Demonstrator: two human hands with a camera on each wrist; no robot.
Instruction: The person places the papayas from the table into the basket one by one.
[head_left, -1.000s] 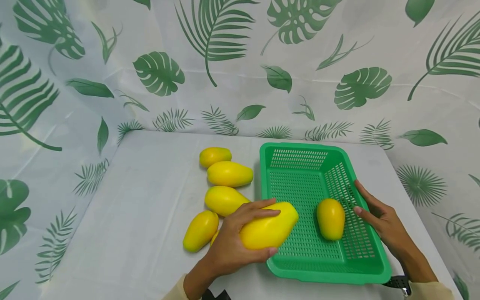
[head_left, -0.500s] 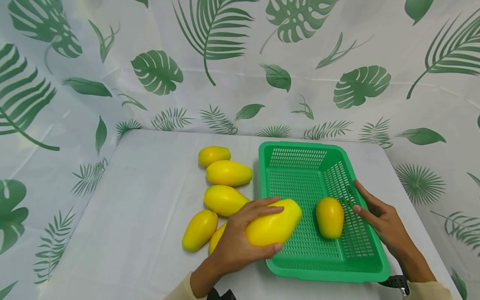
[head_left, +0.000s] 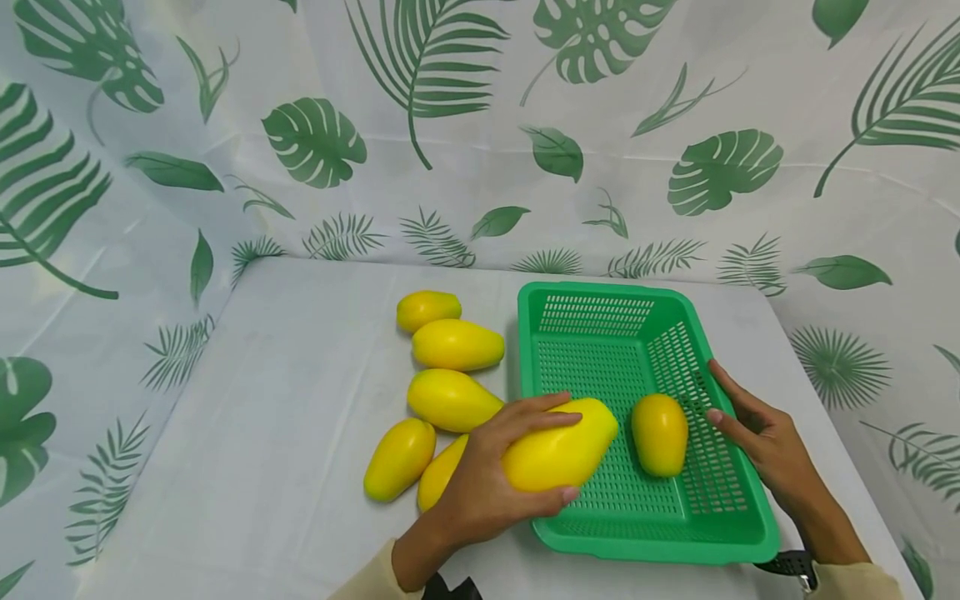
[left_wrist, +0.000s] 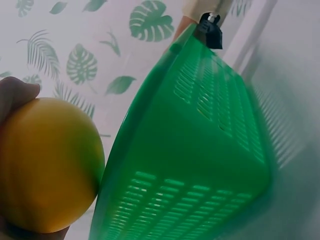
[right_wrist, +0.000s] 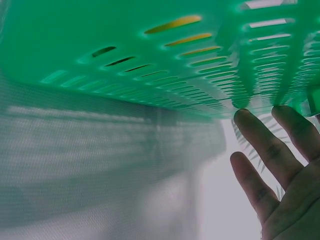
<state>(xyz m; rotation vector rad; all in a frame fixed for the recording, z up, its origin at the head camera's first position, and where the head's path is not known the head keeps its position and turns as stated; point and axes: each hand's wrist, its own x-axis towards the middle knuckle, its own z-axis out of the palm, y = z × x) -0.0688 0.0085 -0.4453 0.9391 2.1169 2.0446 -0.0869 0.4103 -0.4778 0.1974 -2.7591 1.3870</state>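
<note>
In the head view my left hand (head_left: 487, 487) grips a long, smooth yellow fruit (head_left: 562, 446), shaped like a mango or a papaya, with a tapered tip. It overlaps the left side of a green plastic basket (head_left: 652, 546). The left wrist view shows the same fruit (left_wrist: 50, 165), greenish on one side, right at the basket's rim. My right hand (head_left: 772, 450) holds the basket's right rim, thumb over the inside; from the right wrist view, fingertips (right_wrist: 242, 117) meet the outer wall. One orange-yellow fruit (head_left: 660, 435) lies inside the basket, toward its right side.
Several yellow fruits lie left of the basket: a small one (head_left: 429, 312) at the back, longer ones (head_left: 457, 345) below it, and another (head_left: 399, 460) near the front. A white cloth (head_left: 247, 433) covers the table. Leaf-printed sheets (head_left: 465, 192) rise behind and at the sides.
My left hand has carried its yellow fruit to the right, further over the basket, uncovering more of a fruit lying behind it. The right hand keeps its hold on the rim.
</note>
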